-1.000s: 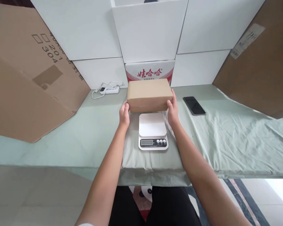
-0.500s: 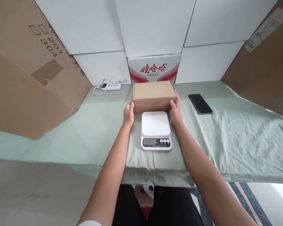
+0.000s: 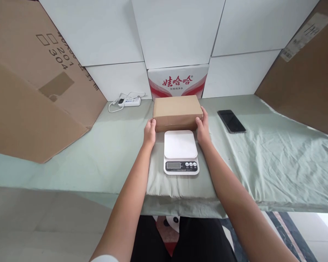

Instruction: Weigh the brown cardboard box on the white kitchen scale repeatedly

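left hand and right hand clamped the ends of a small cardboard box — it sat at twelve o'clock of the white kitchen scale.

Both hands gripping cardboard box, behind scale

left hand | right hand | arms outstretched (grip seemingly light)
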Demonstrator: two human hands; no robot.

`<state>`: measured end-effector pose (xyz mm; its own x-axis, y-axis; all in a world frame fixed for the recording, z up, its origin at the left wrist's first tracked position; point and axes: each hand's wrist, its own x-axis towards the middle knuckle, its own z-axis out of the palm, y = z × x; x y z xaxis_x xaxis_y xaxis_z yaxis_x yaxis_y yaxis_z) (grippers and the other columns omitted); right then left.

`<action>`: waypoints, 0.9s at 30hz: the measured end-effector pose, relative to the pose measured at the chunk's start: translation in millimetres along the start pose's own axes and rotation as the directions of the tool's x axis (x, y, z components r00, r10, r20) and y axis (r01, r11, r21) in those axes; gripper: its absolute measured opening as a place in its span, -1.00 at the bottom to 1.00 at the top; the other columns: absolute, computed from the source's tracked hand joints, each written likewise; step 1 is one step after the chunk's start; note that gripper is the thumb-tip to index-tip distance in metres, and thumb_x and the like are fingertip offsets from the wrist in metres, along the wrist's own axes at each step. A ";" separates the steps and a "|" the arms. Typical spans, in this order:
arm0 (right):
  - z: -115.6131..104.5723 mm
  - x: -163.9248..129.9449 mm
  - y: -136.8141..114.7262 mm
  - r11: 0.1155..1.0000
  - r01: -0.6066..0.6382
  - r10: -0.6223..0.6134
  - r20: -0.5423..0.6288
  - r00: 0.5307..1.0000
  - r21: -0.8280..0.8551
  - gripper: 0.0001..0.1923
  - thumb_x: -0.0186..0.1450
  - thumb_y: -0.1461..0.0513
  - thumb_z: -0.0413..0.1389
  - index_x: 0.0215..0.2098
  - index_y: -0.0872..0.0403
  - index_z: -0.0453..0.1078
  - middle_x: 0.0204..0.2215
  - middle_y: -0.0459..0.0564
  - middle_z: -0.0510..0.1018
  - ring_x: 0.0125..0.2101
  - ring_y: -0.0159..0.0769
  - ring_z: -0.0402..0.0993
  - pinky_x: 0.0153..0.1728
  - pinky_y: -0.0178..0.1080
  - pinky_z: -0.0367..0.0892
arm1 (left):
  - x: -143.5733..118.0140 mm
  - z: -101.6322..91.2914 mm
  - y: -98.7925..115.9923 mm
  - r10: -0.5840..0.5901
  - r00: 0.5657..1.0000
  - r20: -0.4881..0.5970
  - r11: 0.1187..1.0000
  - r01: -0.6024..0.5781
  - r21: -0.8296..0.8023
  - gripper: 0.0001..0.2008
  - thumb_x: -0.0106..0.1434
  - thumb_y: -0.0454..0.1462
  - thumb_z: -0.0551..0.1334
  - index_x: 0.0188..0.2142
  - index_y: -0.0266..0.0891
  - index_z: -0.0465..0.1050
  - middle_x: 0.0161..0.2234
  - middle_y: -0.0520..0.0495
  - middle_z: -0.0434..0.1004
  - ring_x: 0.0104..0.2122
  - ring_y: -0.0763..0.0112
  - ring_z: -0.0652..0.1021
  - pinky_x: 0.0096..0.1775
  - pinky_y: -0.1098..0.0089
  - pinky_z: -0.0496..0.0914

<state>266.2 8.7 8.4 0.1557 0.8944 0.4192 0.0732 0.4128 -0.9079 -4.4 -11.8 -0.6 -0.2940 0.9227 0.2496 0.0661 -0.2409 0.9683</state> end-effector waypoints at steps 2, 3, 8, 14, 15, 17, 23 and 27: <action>-0.9 -0.5 3.3 1.000 0.006 -0.006 0.005 1.000 -0.007 -0.07 0.39 -0.36 0.15 0.56 -0.16 0.21 0.55 0.12 0.39 0.57 0.21 0.24 0.66 0.37 0.06 | -0.1 -0.7 0.8 -0.039 0.999 -0.004 0.999 0.038 -0.025 -0.25 0.44 0.39 0.23 0.14 -0.17 0.62 0.28 -0.29 0.72 0.35 -0.11 0.64 0.44 -0.04 0.46; -1.5 -0.9 5.0 1.000 0.004 -0.004 0.005 1.000 -0.006 -0.06 0.40 -0.36 0.13 0.58 -0.17 0.19 0.54 0.12 0.40 0.57 0.21 0.26 0.65 0.37 0.07 | -0.2 -1.4 1.2 -0.062 0.998 -0.015 0.997 0.061 -0.046 -0.25 0.44 0.39 0.23 0.19 -0.16 0.61 0.34 -0.29 0.69 0.41 -0.10 0.61 0.48 -0.03 0.43; -4.6 -2.4 9.6 0.999 -0.042 0.042 -0.003 0.999 0.030 -0.06 0.42 -0.35 0.14 0.61 -0.20 0.16 0.55 0.12 0.41 0.58 0.20 0.27 0.67 0.40 0.05 | -2.8 -4.7 3.2 -0.118 0.992 -0.033 0.985 0.113 -0.128 -0.19 0.46 0.38 0.20 0.35 -0.15 0.56 0.51 -0.28 0.55 0.57 -0.05 0.46 0.56 0.05 0.35; -4.2 0.8 5.9 1.000 -0.025 0.025 0.029 0.999 -0.001 -0.06 0.40 -0.33 0.15 0.59 -0.13 0.22 0.68 0.09 0.27 0.70 0.15 0.08 0.75 0.30 -0.10 | -5.9 -2.7 6.5 -0.042 0.998 0.056 0.997 0.046 -0.062 -0.18 0.40 0.45 0.23 0.19 -0.15 0.67 0.37 -0.28 0.69 0.49 -0.18 0.56 0.52 -0.09 0.41; -3.1 1.8 5.0 1.000 -0.030 0.031 0.036 0.999 -0.007 -0.03 0.39 -0.35 0.15 0.60 -0.11 0.22 0.68 0.10 0.27 0.70 0.15 0.06 0.75 0.30 -0.11 | -5.2 -1.9 6.9 -0.041 0.997 0.067 0.997 0.045 -0.058 -0.14 0.37 0.47 0.23 0.19 -0.17 0.67 0.35 -0.30 0.71 0.47 -0.19 0.57 0.51 -0.10 0.41; 0.8 3.2 2.4 1.000 -0.029 0.029 0.047 0.998 -0.010 0.04 0.36 -0.39 0.15 0.62 -0.09 0.19 0.69 0.12 0.26 0.70 0.15 0.07 0.76 0.29 -0.13 | -3.2 -0.2 8.4 -0.026 0.998 0.061 0.998 0.029 -0.054 -0.06 0.31 0.52 0.24 0.21 -0.19 0.66 0.33 -0.33 0.71 0.46 -0.21 0.58 0.51 -0.10 0.41; 12.8 -8.7 -19.4 0.990 0.143 -0.143 0.054 0.988 0.012 0.09 0.39 -0.44 0.11 0.69 -0.15 0.09 0.73 0.05 0.16 0.72 0.13 0.05 0.76 0.26 -0.09 | -16.1 -0.3 24.4 0.223 0.971 -0.088 0.974 -0.226 -0.023 -0.08 0.36 0.50 0.18 0.24 -0.16 0.65 0.21 -0.31 0.77 0.32 -0.12 0.67 0.37 0.02 0.51; 0.5 -35.8 -35.5 0.989 0.150 -0.150 0.017 0.989 0.009 0.05 0.42 -0.42 0.10 0.69 -0.17 0.11 0.70 0.08 0.21 0.70 0.18 0.09 0.74 0.31 -0.06 | -50.9 -3.4 38.6 0.263 0.960 -0.095 0.965 -0.263 0.013 -0.09 0.37 0.50 0.16 0.22 -0.17 0.67 0.16 -0.32 0.78 0.25 -0.15 0.69 0.29 0.03 0.55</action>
<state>257.5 -37.9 25.6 0.1263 0.8253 0.5505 0.0869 0.5436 -0.8349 9.9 -69.1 24.1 -0.3557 0.7938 0.4933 0.1538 -0.4709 0.8687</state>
